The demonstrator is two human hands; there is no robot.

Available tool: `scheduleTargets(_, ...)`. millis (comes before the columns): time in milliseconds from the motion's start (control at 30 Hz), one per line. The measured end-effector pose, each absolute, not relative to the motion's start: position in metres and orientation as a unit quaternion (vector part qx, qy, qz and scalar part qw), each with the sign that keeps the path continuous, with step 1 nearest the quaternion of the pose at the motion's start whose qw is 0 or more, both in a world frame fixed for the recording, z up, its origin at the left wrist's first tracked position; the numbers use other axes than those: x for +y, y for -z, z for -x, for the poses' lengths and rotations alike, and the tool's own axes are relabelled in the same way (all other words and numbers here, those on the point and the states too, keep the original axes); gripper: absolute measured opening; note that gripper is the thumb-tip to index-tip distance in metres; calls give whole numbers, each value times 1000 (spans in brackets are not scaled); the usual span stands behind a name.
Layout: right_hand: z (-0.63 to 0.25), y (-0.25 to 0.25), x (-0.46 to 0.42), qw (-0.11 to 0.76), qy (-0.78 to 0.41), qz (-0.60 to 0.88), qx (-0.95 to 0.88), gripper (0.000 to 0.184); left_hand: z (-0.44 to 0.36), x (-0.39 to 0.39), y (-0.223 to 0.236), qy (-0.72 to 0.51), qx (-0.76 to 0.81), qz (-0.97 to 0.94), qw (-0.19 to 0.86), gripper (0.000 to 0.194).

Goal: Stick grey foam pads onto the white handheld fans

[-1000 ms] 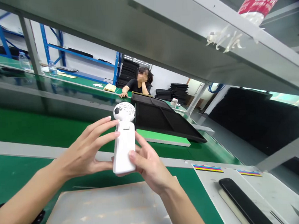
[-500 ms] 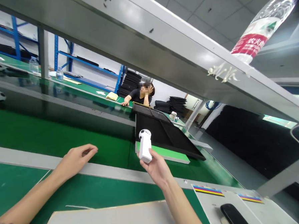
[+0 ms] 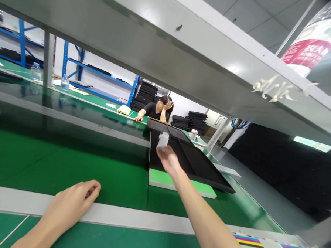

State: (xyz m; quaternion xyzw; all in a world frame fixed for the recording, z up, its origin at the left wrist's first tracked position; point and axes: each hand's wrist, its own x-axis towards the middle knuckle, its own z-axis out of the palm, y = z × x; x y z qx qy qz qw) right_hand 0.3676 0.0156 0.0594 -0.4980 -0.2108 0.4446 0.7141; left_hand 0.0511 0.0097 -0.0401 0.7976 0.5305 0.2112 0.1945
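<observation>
The white plastic object [image 3: 163,140] is held up in the right hand [image 3: 169,161], above the black tray [image 3: 203,170] and well clear of it. Its lower end is gripped by the closed fingers, though the exact grip cannot be told. The object's top is blurred, so its shape there cannot be made out.

The left hand [image 3: 75,197] is laid on the grey strip [image 3: 126,215] along the green bench [image 3: 73,169]. Its fingers are loosely curled, and nothing is held in it.

The black tray is tilted on a green board [image 3: 168,185]. A sheet with colour bars [image 3: 247,240] is cut off at the lower edge of the view. A grey shelf [image 3: 150,39] crosses overhead. At the far end of the bench, a seated co-worker [image 3: 155,111] has one hand raised to the head. Stacks of black foam [image 3: 191,120] and blue racks [image 3: 73,66] are seen beyond.
</observation>
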Motion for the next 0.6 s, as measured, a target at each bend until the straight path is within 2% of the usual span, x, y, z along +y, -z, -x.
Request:
scheduleTargets(100, -372, -61, 50, 729, -402, 503, -232, 30, -49, 7, 35, -176, 541, -799, 193, 48)
scheduleTargets(233, -356, -30, 39, 688, -401, 522, -304, 26, -49, 3, 30, -182, 536, -801, 194, 48)
scheduleTargets(400, -341, -11, -32, 593, -408, 557, -414, 19, -52, 0, 20, -201, 537, -791, 213, 36)
scheduleTargets(533, -331, -14, -117, 546, -384, 580, -467, 38, -37, 8, 8, -215, 566, -762, 229, 21)
scheduleTargets(600, -329, -10, -156, 522, -362, 603, -482, 34, -18, 18, 6, -233, 590, -739, 228, 24)
